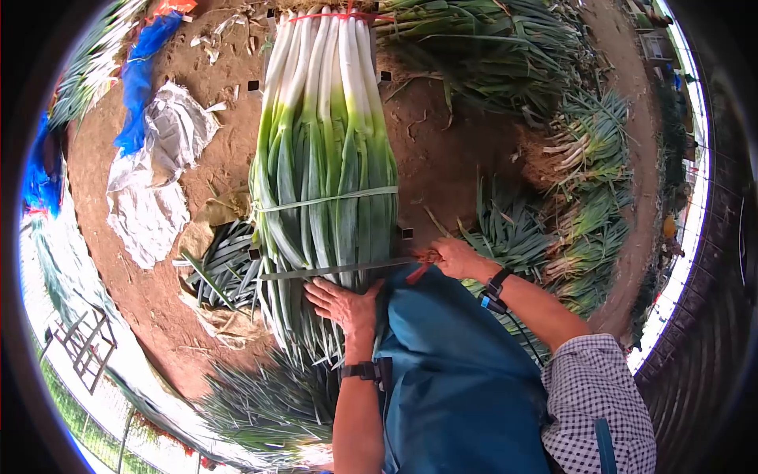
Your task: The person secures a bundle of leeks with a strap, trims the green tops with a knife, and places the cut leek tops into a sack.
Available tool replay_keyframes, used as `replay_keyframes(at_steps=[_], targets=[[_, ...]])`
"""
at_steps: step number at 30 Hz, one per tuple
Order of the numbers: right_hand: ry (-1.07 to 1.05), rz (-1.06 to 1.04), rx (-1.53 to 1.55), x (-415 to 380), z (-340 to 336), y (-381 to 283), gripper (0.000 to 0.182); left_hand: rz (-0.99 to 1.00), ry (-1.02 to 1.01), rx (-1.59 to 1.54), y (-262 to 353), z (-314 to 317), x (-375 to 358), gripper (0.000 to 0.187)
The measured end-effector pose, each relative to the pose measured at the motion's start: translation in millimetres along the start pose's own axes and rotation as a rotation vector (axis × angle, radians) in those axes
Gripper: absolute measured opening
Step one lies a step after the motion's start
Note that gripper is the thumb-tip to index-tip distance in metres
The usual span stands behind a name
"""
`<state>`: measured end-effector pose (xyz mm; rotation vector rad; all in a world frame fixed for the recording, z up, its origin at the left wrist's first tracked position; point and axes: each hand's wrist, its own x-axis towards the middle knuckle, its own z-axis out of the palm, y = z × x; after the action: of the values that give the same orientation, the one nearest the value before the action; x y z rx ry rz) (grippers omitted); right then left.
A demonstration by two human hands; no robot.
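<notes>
One thick bundle of leeks [324,158] lies right in front of the worker, white ends pointing away, with a red tie [330,16] round them and a pale green band [328,199] across the leaves. The left hand [343,306] rests on the leaves, palm down, fingers spread and gripping nothing I can see; the right hand [460,257] is closed round the red-wrapped handle of a long knife [332,271], its blade lying crosswise over the leaves. From where I stand, those left fingertips look too near the blade: a slip on the smooth leaves or a sideways skid could nick them. Loose leaves might also shift under uneven pressure and leave a ragged cut. Off to the left, an open tan sack [229,330] holds dark green leaf pieces [225,265]; beyond it lies a crumpled white sack [146,213], its contents, if any, hidden from me.
</notes>
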<state>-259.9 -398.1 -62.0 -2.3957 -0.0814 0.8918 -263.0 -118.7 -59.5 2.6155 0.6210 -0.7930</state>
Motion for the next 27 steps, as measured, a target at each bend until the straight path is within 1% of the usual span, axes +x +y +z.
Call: replay_keyframes(at_steps=[4,7,10,13,16,19,22,25,27], targets=[[0.030,-0.030,0.021,-0.8,3.0,1.8,0.023,0.024,0.023,-0.038,-2.9,1.5,-1.3,0.146],[0.000,-0.006,0.017,-3.3,3.3,-0.3,0.024,0.028,0.035,-0.058,-4.3,0.9,-1.5,0.145],[-0.078,0.045,0.012,-6.0,-1.1,-1.0,0.032,0.017,0.033,-0.072,-1.2,-2.5,-1.3,0.145],[-0.059,0.021,0.009,-1.8,1.8,2.5,0.032,0.024,0.058,-0.088,-0.3,-5.7,-5.6,0.144],[-0.034,-0.027,-0.030,6.2,0.6,5.5,0.022,0.042,0.099,-0.069,-2.8,-5.6,-6.3,0.145],[-0.061,-0.011,-0.051,9.2,4.1,11.7,0.026,-0.020,0.111,-0.115,-2.1,-6.0,-9.2,0.142],[-0.063,-0.021,-0.065,9.5,-4.3,7.4,0.027,-0.082,0.078,-0.137,1.7,-10.6,-8.8,0.142],[-0.067,0.025,-0.052,0.1,-10.1,2.3,0.025,-0.096,0.041,-0.147,2.1,-15.5,-4.6,0.141],[-0.023,-0.004,-0.003,-4.1,-5.3,-1.1,0.028,-0.105,0.007,-0.154,0.4,-19.1,-3.2,0.139]])
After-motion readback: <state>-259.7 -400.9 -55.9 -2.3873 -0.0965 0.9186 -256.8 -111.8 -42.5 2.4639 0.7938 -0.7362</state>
